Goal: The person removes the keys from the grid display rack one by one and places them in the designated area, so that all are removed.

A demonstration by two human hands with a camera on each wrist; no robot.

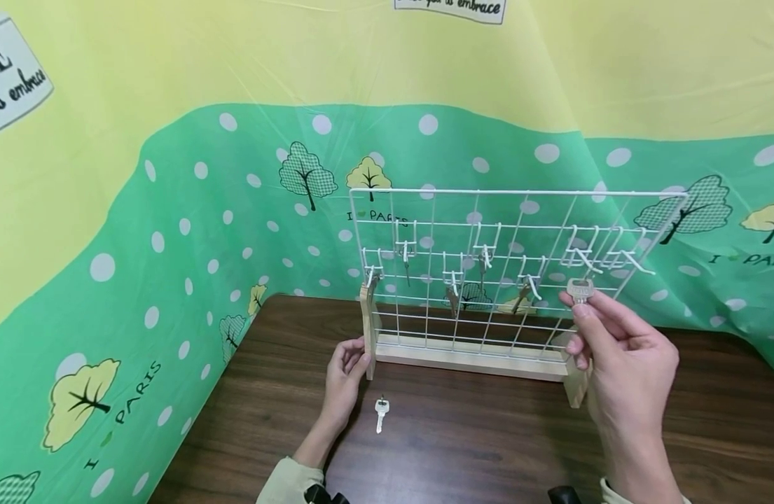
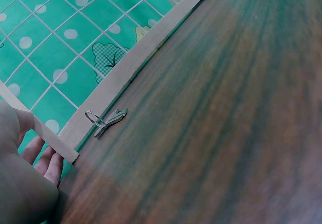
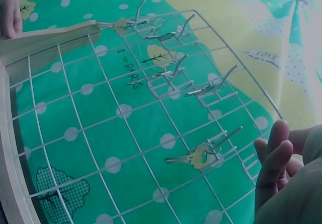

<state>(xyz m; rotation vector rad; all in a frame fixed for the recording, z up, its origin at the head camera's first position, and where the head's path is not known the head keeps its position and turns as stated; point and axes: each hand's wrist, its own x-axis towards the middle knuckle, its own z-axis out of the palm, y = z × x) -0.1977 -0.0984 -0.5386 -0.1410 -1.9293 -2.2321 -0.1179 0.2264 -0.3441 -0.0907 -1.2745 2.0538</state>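
Currently right hand (image 1: 634,360) pinches silver key (image 1: 579,290), frame right; left hand (image 1: 345,379) grips wooden post (image 1: 368,325), centre; loose key (image 1: 381,414) on counter (image 1: 468,441), lower centre.

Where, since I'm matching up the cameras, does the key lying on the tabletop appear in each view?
Head: the key is below centre, just right of the left hand.
Left wrist: left of centre, close to the wooden base.
Right wrist: not in it.
Shared landmark: the white wire grid, partly or wholly visible in all three.
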